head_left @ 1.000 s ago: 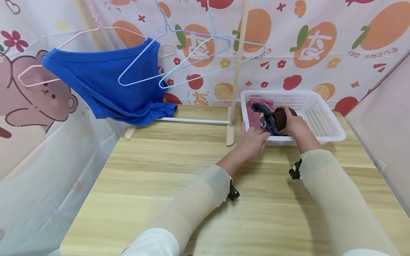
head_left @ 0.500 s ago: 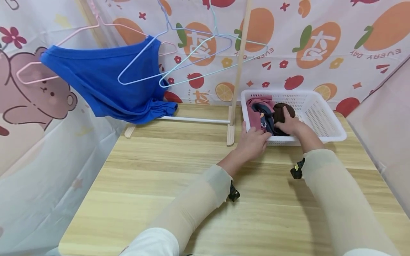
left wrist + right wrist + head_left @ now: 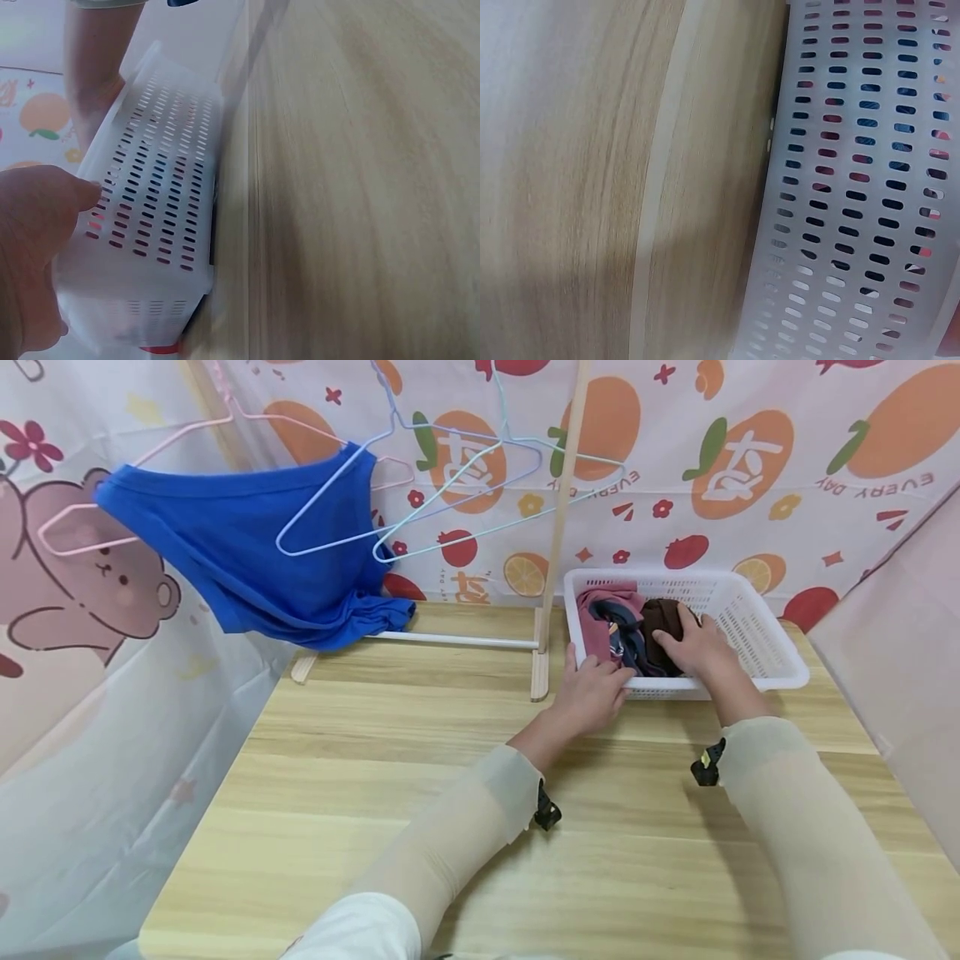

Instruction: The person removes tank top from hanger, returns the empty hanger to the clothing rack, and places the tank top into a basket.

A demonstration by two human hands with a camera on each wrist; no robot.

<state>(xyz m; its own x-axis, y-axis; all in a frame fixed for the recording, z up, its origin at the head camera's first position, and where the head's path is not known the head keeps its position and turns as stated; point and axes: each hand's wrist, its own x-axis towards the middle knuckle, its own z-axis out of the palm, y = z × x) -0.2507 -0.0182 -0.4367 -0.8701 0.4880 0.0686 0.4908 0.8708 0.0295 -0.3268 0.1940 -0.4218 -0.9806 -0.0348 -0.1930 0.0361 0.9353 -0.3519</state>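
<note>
A white perforated basket [image 3: 772, 683] stands at the table's back right. My left hand [image 3: 592, 697] grips its front left corner; in the left wrist view the thumb of that hand [image 3: 37, 240] lies against the basket's outer wall. Inside, a pink garment [image 3: 592, 631] and a dark blue printed garment [image 3: 628, 639] lie bunched at the left end. Beside them is a folded dark brown cloth [image 3: 660, 627]. My right hand [image 3: 701, 647] rests on the brown cloth with fingers spread; part of its fingertips is hidden. Only the basket wall [image 3: 840, 195] and table show in the right wrist view.
Left of the basket stands a wooden rack with an upright post [image 3: 561, 527] and a white lower bar [image 3: 457, 640]. A blue garment [image 3: 255, 543] hangs on a pink hanger [image 3: 180, 431]. Bare blue [image 3: 337, 545] and mint hangers [image 3: 450, 545] hang beside it. A printed curtain backs the table [image 3: 337, 827].
My right hand has loosened from the brown cloth and shifted slightly right, its fingers now spread over it. The cloth lies flatter in the basket. My left hand stays at the corner.
</note>
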